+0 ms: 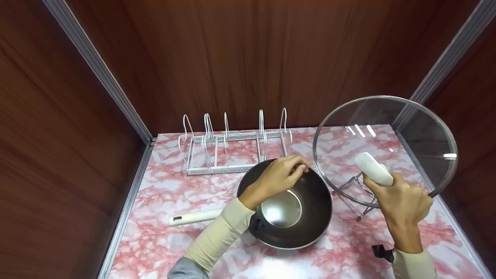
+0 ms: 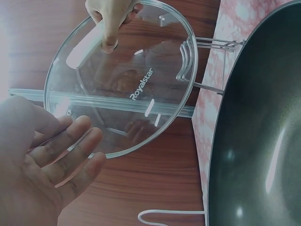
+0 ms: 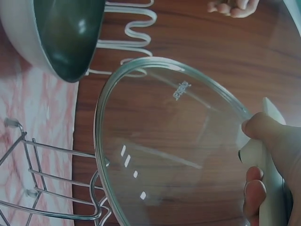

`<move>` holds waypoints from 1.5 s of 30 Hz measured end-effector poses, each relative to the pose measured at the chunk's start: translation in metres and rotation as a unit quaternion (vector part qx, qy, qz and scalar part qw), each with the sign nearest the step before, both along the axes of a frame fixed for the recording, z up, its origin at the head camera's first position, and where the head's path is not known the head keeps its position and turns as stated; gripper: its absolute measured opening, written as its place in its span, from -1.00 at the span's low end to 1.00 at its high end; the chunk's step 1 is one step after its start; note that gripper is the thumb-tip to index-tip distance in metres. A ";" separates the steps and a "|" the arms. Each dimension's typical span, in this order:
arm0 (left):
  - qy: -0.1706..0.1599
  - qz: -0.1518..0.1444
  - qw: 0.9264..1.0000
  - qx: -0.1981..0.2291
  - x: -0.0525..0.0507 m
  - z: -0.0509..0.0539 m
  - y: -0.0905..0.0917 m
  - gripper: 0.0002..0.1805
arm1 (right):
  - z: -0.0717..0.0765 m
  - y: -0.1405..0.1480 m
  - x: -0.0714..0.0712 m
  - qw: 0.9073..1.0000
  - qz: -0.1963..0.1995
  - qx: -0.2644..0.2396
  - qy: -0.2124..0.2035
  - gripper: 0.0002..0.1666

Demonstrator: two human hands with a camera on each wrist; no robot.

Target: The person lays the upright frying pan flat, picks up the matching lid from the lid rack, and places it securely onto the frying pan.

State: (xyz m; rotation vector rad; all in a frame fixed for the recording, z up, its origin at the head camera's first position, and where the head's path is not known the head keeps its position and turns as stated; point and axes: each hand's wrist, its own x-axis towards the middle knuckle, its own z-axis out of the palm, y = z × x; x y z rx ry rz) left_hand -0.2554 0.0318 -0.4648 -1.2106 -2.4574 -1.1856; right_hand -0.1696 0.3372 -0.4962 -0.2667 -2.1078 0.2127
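Observation:
My right hand (image 1: 405, 201) grips the white handle (image 1: 370, 166) of a round glass lid (image 1: 410, 135) with a metal rim. It holds the lid up and tilted, above the right side of the table. Over a dark-coated wok (image 1: 316, 201) hovers my left hand (image 1: 281, 174), its fingers loosely bent and nothing in them. In the left wrist view, that palm and its fingers (image 2: 77, 160) appear apart from the lid. The wok stands on the table, its pale handle (image 1: 197, 217) pointing left and partly covered by my left forearm.
Behind the wok stands a white wire rack (image 1: 224, 169) with upright loops, near the back wall. A chrome wire stand (image 3: 56, 148) sits on the right, partly behind the lid. Brown wood-look panels (image 1: 232, 58) enclose the pink-and-white marbled table (image 1: 155, 240) at the back and sides.

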 end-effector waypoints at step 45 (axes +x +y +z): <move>-0.048 0.055 0.997 0.028 0.006 -0.007 -0.068 -0.80 | 0.001 -0.015 0.000 0.994 0.072 -0.015 -0.080 -0.39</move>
